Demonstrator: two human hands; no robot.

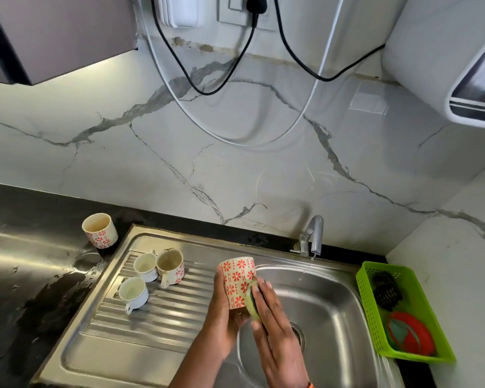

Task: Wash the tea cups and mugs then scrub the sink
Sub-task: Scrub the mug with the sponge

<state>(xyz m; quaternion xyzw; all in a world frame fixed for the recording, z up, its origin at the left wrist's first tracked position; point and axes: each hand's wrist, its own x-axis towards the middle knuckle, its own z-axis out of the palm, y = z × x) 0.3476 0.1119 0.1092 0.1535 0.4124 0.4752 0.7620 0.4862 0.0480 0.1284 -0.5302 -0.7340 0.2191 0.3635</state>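
My left hand [221, 309] grips a cream mug with red flowers [237, 278], held upright over the left edge of the steel sink basin [328, 312]. My right hand [272, 317] presses a yellow-green sponge [252, 303] against the mug's right side. On the ribbed drainboard [163, 320] stand two small white cups [145, 266] [132, 293] and a flowered mug [170, 266]. Another flowered mug [100, 230] stands on the black counter behind the drainboard.
A steel tap [312, 236] rises at the back of the basin. A green plastic basket [429, 301] with dark scourers and an orange-red item sits right of the sink. Black and white cables hang on the marble wall. The black counter [34, 275] stretches left, wet in patches.
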